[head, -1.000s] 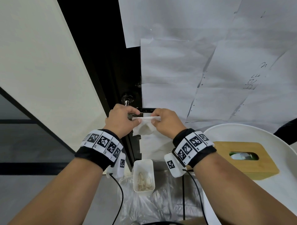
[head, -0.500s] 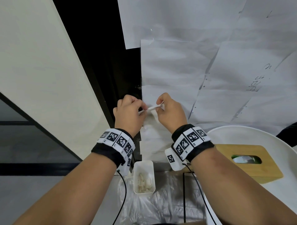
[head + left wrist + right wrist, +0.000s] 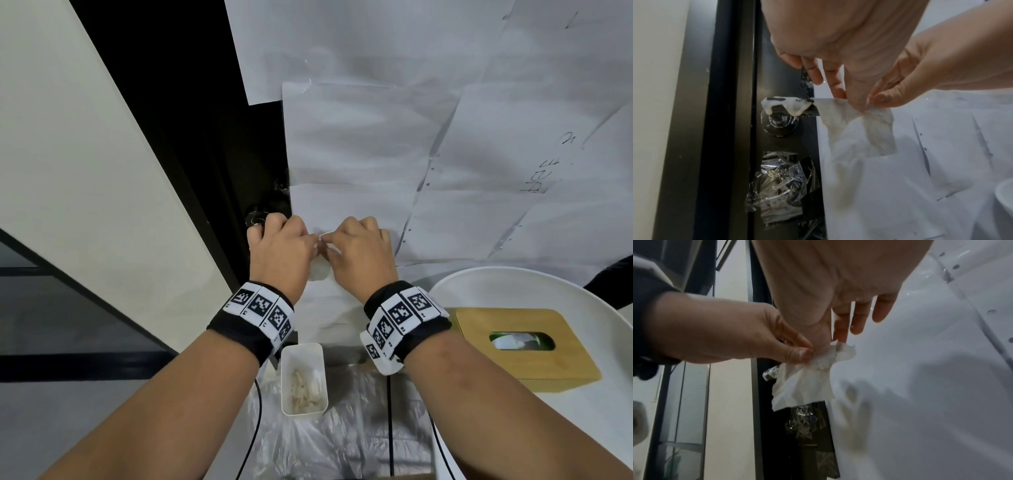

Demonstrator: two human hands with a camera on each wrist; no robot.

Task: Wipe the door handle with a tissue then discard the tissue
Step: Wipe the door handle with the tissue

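A white tissue point(image 3: 320, 269) hangs crumpled between my two hands in front of the paper-covered door. My left hand point(image 3: 310, 240) pinches its left top edge with thumb and forefinger. My right hand point(image 3: 329, 240) pinches the other edge, almost touching the left. In the left wrist view the tissue point(image 3: 859, 129) droops below the left hand point(image 3: 849, 99) and the right hand point(image 3: 879, 99). The black door handle point(image 3: 795, 108), smeared with white foam, juts out just left of the tissue. The right wrist view shows the tissue point(image 3: 803, 386), the left hand point(image 3: 803, 354) and the right hand point(image 3: 831, 339).
A white bin point(image 3: 303, 353) holding used tissues stands on the floor below my hands, on a clear plastic sheet point(image 3: 342, 442). At the right a wooden tissue box point(image 3: 479, 329) sits on a round white table point(image 3: 582, 301). White paper sheets point(image 3: 376, 137) cover the door.
My hands have drawn closer together. The tissue, stretched flat between them a second ago, now hangs bunched below the fingertips.
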